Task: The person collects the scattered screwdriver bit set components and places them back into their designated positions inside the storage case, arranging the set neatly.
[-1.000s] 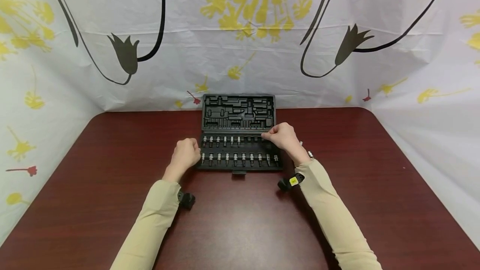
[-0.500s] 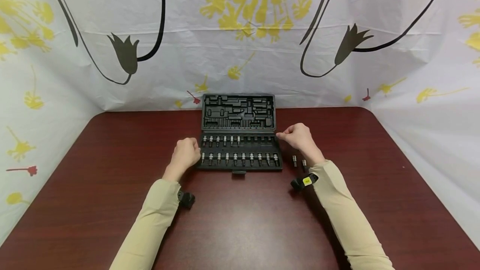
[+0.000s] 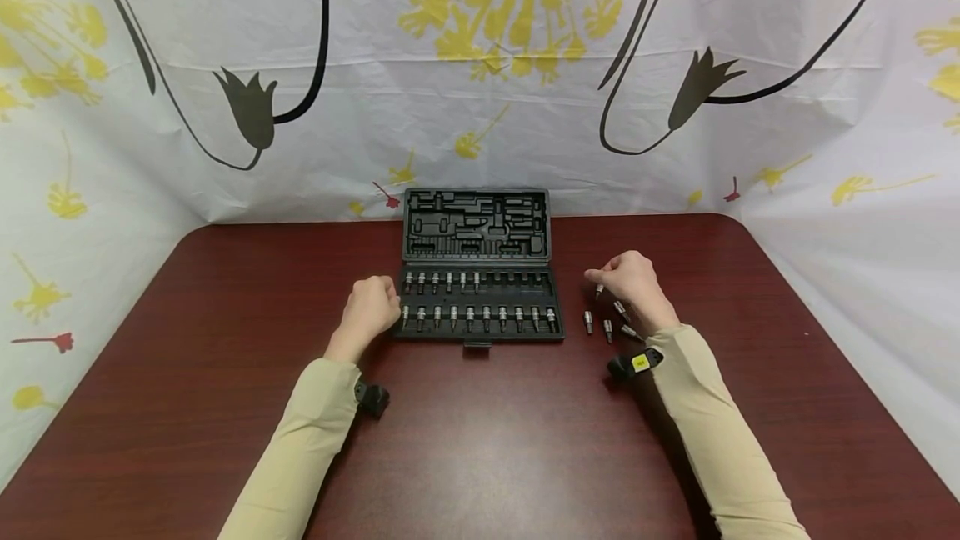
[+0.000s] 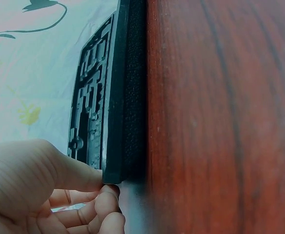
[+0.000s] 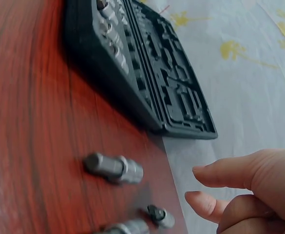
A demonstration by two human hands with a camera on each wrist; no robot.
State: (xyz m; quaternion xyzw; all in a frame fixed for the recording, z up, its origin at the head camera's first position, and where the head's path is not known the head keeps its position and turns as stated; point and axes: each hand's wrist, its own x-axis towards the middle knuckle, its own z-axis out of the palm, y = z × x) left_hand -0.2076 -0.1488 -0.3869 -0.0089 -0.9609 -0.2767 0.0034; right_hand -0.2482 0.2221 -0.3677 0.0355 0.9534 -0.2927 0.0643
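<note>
A black socket set case [image 3: 480,297] stands unfolded on the table, its lid [image 3: 477,225] upright at the back. Two rows of metal bit sockets [image 3: 470,319] sit in its base; the right part of the back row has bare slots. My left hand [image 3: 365,309] pinches the case's left edge between thumb and fingers. Right of the case, my right hand [image 3: 632,282] hovers with thumb and index finger apart, as the right wrist view shows, nothing between them. Just below its fingertips is a loose bit socket [image 3: 599,291]. Several others, including one bit socket [image 5: 113,168], lie nearby on the table.
The dark red wooden table [image 3: 480,440] spreads out around the case. A white patterned cloth [image 3: 480,107] hangs behind it, close to the lid. A small latch [image 3: 477,346] juts from the case's front edge.
My right hand has moved right, from the case's back row to above the loose bit sockets on the table. A bit socket now shows below its fingertips. My left hand has stayed in place.
</note>
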